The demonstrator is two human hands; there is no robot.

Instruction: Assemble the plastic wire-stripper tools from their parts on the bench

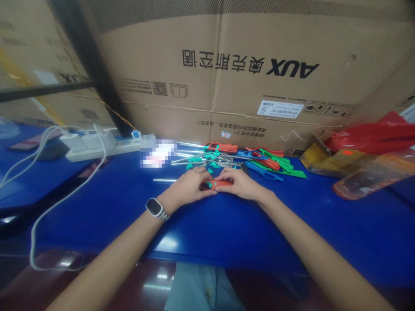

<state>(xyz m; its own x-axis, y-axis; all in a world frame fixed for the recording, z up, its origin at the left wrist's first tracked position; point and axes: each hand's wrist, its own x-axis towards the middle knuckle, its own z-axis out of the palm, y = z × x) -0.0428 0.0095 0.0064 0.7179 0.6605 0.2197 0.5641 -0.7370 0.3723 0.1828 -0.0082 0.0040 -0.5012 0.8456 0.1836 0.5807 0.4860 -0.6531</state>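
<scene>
Between my two hands lies an orange-red long-nosed lighter (223, 183) with a small green part, just over the blue table. Its thin metal tube (164, 180) points left, past my left hand. My left hand (191, 185) has its fingers closed around the tube end of the handle; a watch is on that wrist. My right hand (241, 183) pinches the other end of the handle. Behind the hands is a heap of parts: small green pieces (212, 157), metal tubes (186, 163), another orange handle with its tube (222, 147), and green handle shells (277, 162) and blue ones (262, 170).
A large cardboard box (227, 95) stands upright along the table's back edge. At left are a white power strip (113, 150) with chargers and a loose white cable (68, 201). On the right are a red plastic bag (372, 134), an open carton (319, 160) and a clear plastic container (366, 175).
</scene>
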